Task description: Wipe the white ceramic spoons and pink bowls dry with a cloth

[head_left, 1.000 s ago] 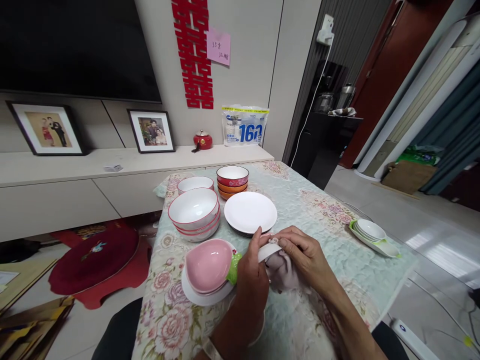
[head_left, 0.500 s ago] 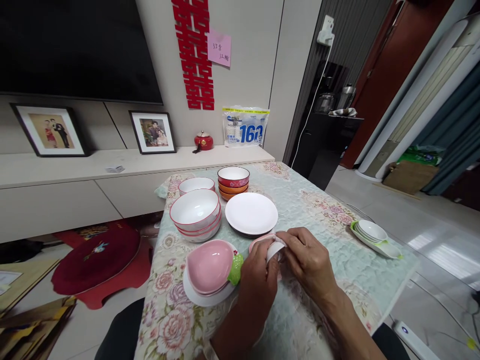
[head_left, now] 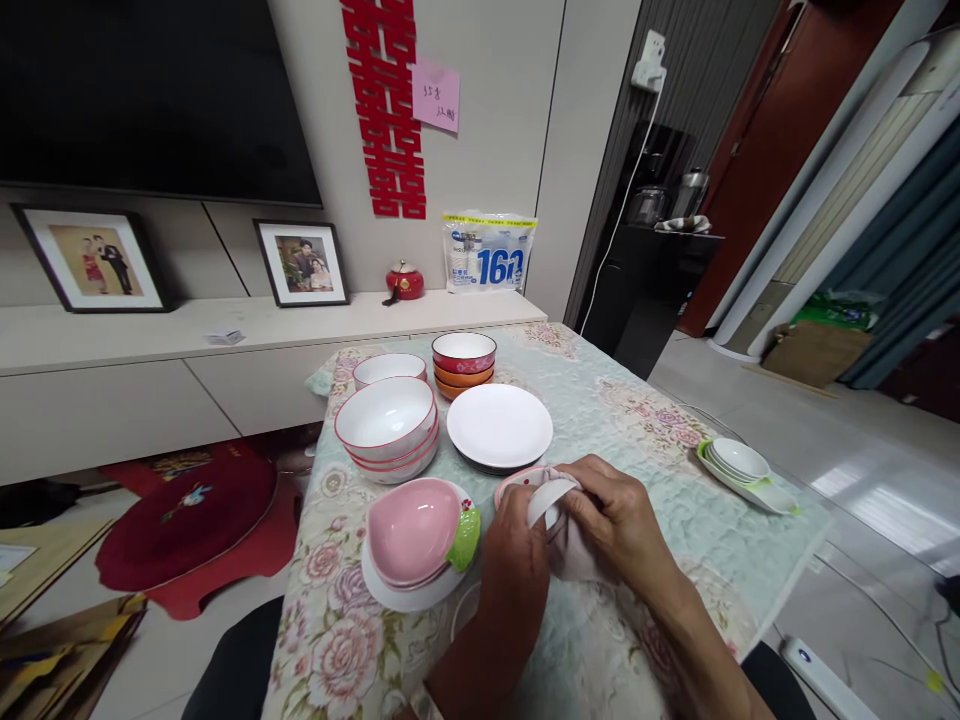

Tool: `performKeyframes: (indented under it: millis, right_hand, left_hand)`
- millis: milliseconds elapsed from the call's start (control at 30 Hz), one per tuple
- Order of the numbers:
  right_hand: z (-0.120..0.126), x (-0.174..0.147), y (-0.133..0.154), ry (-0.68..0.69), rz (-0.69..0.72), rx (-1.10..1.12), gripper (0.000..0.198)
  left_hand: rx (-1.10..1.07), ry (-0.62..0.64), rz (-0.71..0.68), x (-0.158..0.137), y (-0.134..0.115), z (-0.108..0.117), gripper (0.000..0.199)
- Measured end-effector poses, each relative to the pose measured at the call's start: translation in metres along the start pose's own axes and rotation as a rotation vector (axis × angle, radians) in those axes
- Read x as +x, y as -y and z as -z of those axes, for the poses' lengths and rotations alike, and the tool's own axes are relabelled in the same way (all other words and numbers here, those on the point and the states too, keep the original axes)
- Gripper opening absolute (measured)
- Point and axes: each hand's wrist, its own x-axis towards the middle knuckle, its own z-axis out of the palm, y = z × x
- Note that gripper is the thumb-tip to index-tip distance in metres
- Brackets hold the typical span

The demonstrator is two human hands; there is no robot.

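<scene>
Centrally, both bare hands meet above the near part of the table. Left hand (head_left: 516, 560): fingers curled closely around a small white dish (head_left: 553, 499), probably a bowl, its rim turned up and its body largely hidden. Right hand (head_left: 616, 515): fingers bent and drawn together, pinching a pale pinkish cloth (head_left: 581, 550) against the dish's edge; the cloth hangs below the fingers. How tightly the hidden fingertips close cannot be told.

Containers: left of the hands, a pink fruit-shaped bowl (head_left: 415, 530) with a green leaf handle (head_left: 464, 540) rests, its inside bare, over a white plate (head_left: 397, 600). Behind it stand red-rimmed white bowls (head_left: 386, 418), nested, the top one containing nothing; further back, a red bowl (head_left: 465, 362) sits on orange bowls (head_left: 459, 388). A white round plate (head_left: 499, 425) tops a pile just beyond the hands. At the far right, small white bowls (head_left: 740, 460) are nested on an elongated green-edged dish (head_left: 772, 497).

Surroundings: a floral tablecloth (head_left: 349, 655) covers the table. The left hand and forearm partly block a pink-rimmed piece (head_left: 514, 482) and a pale rim (head_left: 463, 608).
</scene>
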Motion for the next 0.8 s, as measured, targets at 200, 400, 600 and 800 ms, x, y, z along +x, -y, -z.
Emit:
performKeyframes:
  millis: [200,400,600,800]
  right_hand:
    - [0.0045,0.0002,-0.0007,0.057,-0.062,-0.027,0.023]
    - [0.0024,-0.0058,-0.0007,-0.032,0.225,-0.414,0.031]
    - [0.0008,-0.0031,0.0045,-0.052,0.191,-0.245,0.030]
    - [0.0045,0.0026,-0.0012,0.115,-0.085,0.054,0.021]
  left_hand:
    - [-0.048,0.028,-0.007,0.0022,-0.0003,-0.0013,0.025]
    - [0.078,0.060,-0.043,0.0017,0.0010,-0.0029,0.021]
    - [0.096,0.002,-0.064,-0.0009,0.0024,-0.0059,0.029]
    - [-0.036,-0.076,-0.044,-0.0013,0.0027,-0.0079,0.030]
